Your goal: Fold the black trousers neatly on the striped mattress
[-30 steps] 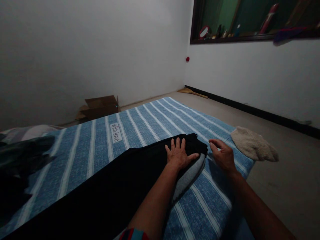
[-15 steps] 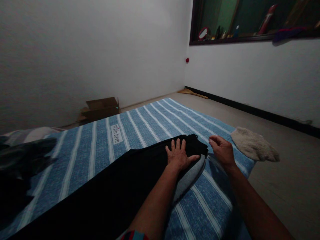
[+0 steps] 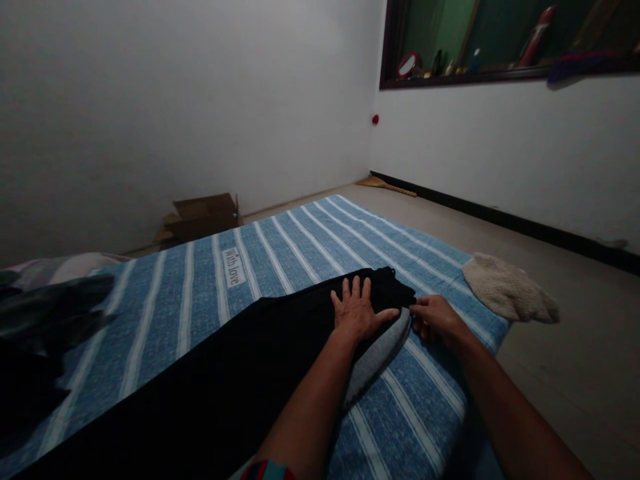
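Head view: the black garment point(image 3: 215, 380) stretches across the striped bedcover point(image 3: 295, 243) from the lower left to the centre of the frame, a grey section point(image 3: 376, 360) showing along its near edge. At centre, the left hand point(image 3: 356, 315) presses flat on it, fingers spread and gripping nothing. Right of centre, the right hand point(image 3: 443, 320) meets the garment's end with bent fingers; whether cloth is caught between them, I cannot tell. The step seems to be steadying and working this edge; next calls for a firm pinch there against the left palm's pressure.
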Available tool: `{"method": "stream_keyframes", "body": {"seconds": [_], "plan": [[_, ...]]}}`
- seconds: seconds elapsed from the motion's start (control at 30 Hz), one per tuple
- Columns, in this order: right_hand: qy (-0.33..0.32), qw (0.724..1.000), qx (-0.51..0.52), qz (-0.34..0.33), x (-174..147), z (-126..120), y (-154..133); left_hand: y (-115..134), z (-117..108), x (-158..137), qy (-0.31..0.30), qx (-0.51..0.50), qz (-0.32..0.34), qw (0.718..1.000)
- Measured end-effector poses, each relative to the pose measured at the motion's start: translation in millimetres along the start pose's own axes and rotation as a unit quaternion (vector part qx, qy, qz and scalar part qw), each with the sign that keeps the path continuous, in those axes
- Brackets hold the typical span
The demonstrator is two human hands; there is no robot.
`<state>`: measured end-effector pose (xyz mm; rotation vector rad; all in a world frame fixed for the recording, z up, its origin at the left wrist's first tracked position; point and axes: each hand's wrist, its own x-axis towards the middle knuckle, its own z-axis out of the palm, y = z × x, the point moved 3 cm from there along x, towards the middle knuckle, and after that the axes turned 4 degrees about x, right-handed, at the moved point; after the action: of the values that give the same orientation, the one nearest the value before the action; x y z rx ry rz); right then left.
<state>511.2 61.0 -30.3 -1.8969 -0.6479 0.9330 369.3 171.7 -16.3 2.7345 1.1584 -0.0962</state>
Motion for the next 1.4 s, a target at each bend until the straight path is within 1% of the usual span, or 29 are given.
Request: {"method": "stream_keyframes", "body": {"seconds": [0.17,0.3,0.5,0.63,0.67,0.7,0.73,0.8,0.83,0.87,0.93,1.0,1.03,1.1,1.17,1.23,1.3,1.4], "plan": [[0.033,0.999,-0.027,-0.029,7,-4,1,0,2,-1,0.012,-0.001,0.005,1.0],[0.025,0.998,-0.043,-0.05,10,-9,-1,-1,2,-2,0.014,-0.009,0.014,1.0],[0.021,0.995,-0.079,-0.06,16,-12,2,0,2,-1,0.006,-0.017,0.017,1.0],[0.031,0.992,-0.1,-0.07,9,-17,1,2,1,-1,-0.004,-0.01,0.012,1.0],[0.052,0.989,-0.113,-0.085,4,-18,-2,2,0,-1,-0.007,-0.008,0.008,1.0],[0.089,0.981,-0.133,-0.11,-1,-20,-7,2,0,-1,-0.008,-0.007,0.006,1.0],[0.138,0.968,-0.154,-0.144,-9,-22,-14,3,0,-2,-0.008,-0.006,0.004,1.0],[0.229,0.927,-0.182,-0.235,-25,-18,-29,3,0,-2,-0.006,-0.009,0.005,1.0],[0.245,0.908,-0.183,-0.286,-32,-12,-37,3,0,-1,-0.006,-0.011,0.007,1.0],[0.233,0.895,-0.177,-0.337,-37,-3,-43,2,1,-1,-0.005,-0.013,0.008,1.0],[0.163,0.869,-0.171,-0.435,-39,18,-49,2,2,-1,-0.005,-0.017,0.009,1.0],[0.102,0.839,-0.194,-0.498,-32,37,-46,1,3,-1,-0.003,-0.02,0.012,1.0],[0.088,0.828,-0.215,-0.51,-25,43,-40,1,4,-1,0.0,-0.019,0.013,1.0],[0.079,0.817,-0.263,-0.507,-9,48,-26,0,4,-1,0.008,-0.013,0.014,1.0],[0.07,0.814,-0.298,-0.494,4,45,-12,1,5,-2,0.009,-0.007,0.011,1.0],[0.06,0.815,-0.304,-0.49,9,40,-3,2,5,-3,0.002,-0.007,0.01,1.0],[0.066,0.818,-0.293,-0.491,7,37,-3,2,5,-3,-0.004,-0.01,0.011,1.0],[0.086,0.82,-0.272,-0.496,-2,42,-21,2,8,-4,-0.006,-0.016,0.014,1.0]]}}
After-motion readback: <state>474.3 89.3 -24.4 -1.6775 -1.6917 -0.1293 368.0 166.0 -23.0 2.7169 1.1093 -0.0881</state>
